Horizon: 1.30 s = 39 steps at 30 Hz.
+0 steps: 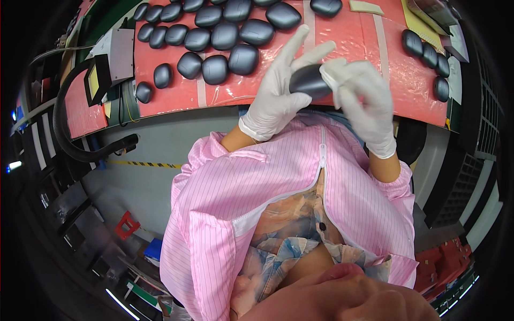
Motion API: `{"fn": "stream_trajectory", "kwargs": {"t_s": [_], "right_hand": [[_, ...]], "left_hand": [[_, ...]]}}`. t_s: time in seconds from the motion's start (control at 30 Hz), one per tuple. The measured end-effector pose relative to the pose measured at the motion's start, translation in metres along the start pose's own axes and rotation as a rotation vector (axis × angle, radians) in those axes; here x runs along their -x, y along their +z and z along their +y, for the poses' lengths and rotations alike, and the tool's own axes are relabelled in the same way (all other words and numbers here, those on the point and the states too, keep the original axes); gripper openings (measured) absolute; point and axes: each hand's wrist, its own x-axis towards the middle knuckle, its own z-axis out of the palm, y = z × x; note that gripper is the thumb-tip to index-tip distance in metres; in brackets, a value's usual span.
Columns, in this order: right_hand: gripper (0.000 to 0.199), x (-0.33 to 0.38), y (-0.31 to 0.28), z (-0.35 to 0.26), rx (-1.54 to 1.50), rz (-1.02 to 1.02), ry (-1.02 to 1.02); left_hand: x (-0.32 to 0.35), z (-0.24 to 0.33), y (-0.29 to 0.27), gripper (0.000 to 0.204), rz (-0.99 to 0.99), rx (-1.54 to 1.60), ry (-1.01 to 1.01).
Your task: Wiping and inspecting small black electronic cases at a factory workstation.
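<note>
My left hand (276,96), in a white glove, held a dark oval shell (309,81) from the left side, the thumb and the lower fingers curled round its near end while my index and middle fingers (300,45) stood spread and straight, pointing up and away from it. My right hand (364,101), gloved the same, closed in on the shell's right end; its fingertips were bunched together and pressed against that end, though I could not tell whether they pinched it or pushed a bit of white cloth against it. The shell sat between the two sets of fingers, tilted, raised clear of the red mat (342,48) beyond them. Past my left fingertips, on the mat, a cluster of like shells (225,35) lay in loose rows, most touching their neighbours, with two strays (163,75) further left and one (143,92) near the mat's edge. Past my right fingers, well apart, a short line of four more shells (428,56) ran along the mat's right side. Pale tape strips (309,16) crossed the mat just beyond my raised fingers. Below my wrists were the pink striped sleeves (257,176) of my coat, and to the left of my left hand a black hose (67,128) curved down beside the bench
</note>
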Motion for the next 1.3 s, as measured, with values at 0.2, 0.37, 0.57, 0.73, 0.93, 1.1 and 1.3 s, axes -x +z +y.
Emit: {"fn": "stream_trajectory", "kwargs": {"t_s": [0.2,0.37,0.57,0.73,0.93,1.1,1.3], "right_hand": [[0.035,0.008,0.0,0.025,0.464,0.068,-0.075],[0.044,0.009,-0.008,0.034,0.647,0.19,-0.11],[0.049,0.024,-0.011,0.022,0.39,0.093,-0.163],[0.031,0.052,-0.088,0.065,0.726,0.646,0.186],[0.037,0.057,-0.132,0.096,1.218,0.524,0.216],[0.039,0.056,-0.126,0.097,1.164,0.586,0.225],[0.033,0.036,-0.085,0.065,0.431,0.412,0.171]], "left_hand": [[0.002,0.009,0.007,0.124,-0.102,-0.328,0.03],[-0.003,0.005,0.006,0.117,-0.181,-0.943,0.201],[-0.008,0.003,0.016,0.099,-0.256,-0.945,0.058],[-0.04,0.013,0.011,0.059,-0.089,-1.47,0.249],[-0.112,0.012,-0.005,0.052,0.189,-2.0,0.629],[-0.133,0.0,-0.004,0.062,0.119,-2.279,0.334],[-0.115,0.001,0.001,0.038,0.01,-1.629,0.19]]}}
